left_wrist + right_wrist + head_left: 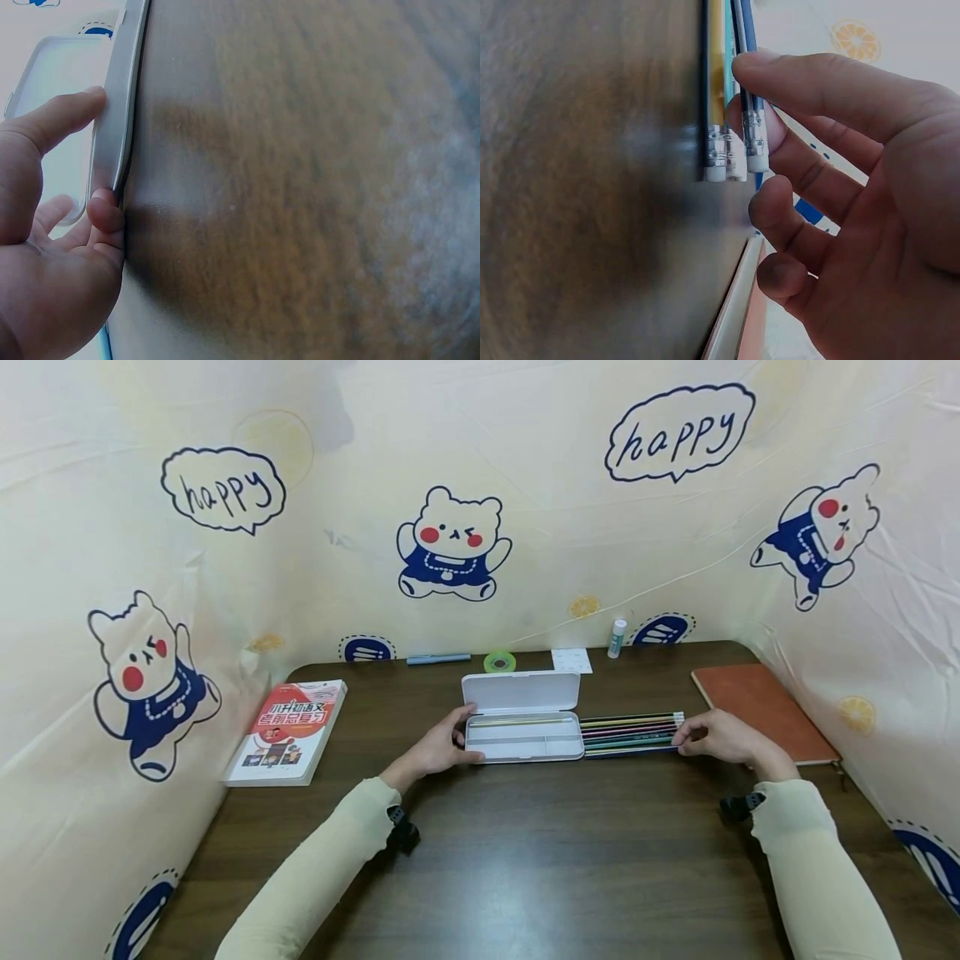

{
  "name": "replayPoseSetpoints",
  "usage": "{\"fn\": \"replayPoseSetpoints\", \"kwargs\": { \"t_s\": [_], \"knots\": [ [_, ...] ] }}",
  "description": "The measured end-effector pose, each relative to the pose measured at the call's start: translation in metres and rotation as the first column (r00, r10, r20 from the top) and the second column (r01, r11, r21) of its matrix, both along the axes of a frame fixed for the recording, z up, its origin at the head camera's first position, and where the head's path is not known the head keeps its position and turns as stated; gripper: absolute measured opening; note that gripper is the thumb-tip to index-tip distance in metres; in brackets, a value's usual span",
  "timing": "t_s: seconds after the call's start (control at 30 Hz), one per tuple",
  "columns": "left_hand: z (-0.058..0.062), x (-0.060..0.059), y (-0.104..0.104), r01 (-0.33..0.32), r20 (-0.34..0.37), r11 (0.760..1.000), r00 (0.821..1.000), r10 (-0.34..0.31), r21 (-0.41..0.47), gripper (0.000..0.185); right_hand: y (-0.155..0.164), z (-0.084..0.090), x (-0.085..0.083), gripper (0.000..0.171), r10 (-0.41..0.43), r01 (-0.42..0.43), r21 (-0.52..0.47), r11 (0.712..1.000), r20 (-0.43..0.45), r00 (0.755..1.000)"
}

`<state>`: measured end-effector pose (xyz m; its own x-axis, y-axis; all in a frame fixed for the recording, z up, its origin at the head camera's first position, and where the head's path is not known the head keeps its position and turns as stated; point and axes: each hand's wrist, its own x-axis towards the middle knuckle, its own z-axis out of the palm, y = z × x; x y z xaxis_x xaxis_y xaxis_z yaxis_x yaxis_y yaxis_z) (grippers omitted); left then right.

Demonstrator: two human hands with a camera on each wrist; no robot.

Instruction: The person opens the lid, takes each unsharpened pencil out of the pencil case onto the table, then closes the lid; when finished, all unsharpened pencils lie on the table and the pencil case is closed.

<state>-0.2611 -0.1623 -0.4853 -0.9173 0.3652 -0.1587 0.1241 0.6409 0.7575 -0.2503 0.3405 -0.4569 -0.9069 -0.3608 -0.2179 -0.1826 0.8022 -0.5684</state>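
A white pencil case [525, 750] lies with its lid [522, 693] raised at the middle of the table. In its back compartment rests a thin yellowish pencil [517, 722]. My left hand [441, 745] grips the case's left end, thumb at the front edge; the left wrist view shows the fingers around the case [118, 90]. Several pencils [628, 732] lie side by side right of the case, eraser ends rightward. At those ends my right hand [720, 739] pinches a blue pencil [748, 30] between thumb and forefinger, slightly apart from a yellow pencil [717, 67].
A red and white book [288, 731] lies at the left, and a brown notebook [761, 710] at the right. Along the back edge are a blue pen [438, 659], green tape [499, 662], white paper [572, 661] and a glue stick [617, 638].
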Motion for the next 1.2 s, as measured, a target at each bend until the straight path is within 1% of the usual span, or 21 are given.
{"fn": "replayPoseSetpoints", "kwargs": {
  "t_s": [0.3, 0.67, 0.77, 0.93, 1.2],
  "knots": [
    [0.000, -0.001, 0.001, -0.001, -0.005, 1.000, 1.000, 0.001, 0.003, 0.091, -0.001, -0.001, 0.000, 0.005, -0.011, 0.011, -0.004, 1.000, 0.016, 1.000],
    [0.001, -0.001, 0.001, -0.006, -0.005, 1.000, 1.000, 0.006, 0.006, 0.091, -0.002, 0.000, -0.003, 0.005, -0.022, 0.022, -0.014, 1.000, 0.011, 1.000],
    [0.000, -0.001, 0.001, -0.004, -0.008, 1.000, 1.000, 0.004, 0.006, 0.092, -0.005, 0.001, -0.003, 0.008, -0.020, 0.020, -0.023, 1.000, 0.008, 1.000],
    [-0.001, -0.002, 0.001, -0.003, -0.012, 1.000, 1.000, 0.003, 0.009, 0.092, -0.016, 0.003, -0.006, 0.014, -0.022, 0.021, -0.042, 0.999, -0.016, 1.000],
    [-0.001, -0.001, 0.000, -0.008, -0.004, 1.000, 1.000, 0.008, 0.008, 0.092, -0.048, 0.004, -0.015, 0.017, -0.007, -0.002, -0.070, 0.998, -0.124, 0.992]
  ]
}}
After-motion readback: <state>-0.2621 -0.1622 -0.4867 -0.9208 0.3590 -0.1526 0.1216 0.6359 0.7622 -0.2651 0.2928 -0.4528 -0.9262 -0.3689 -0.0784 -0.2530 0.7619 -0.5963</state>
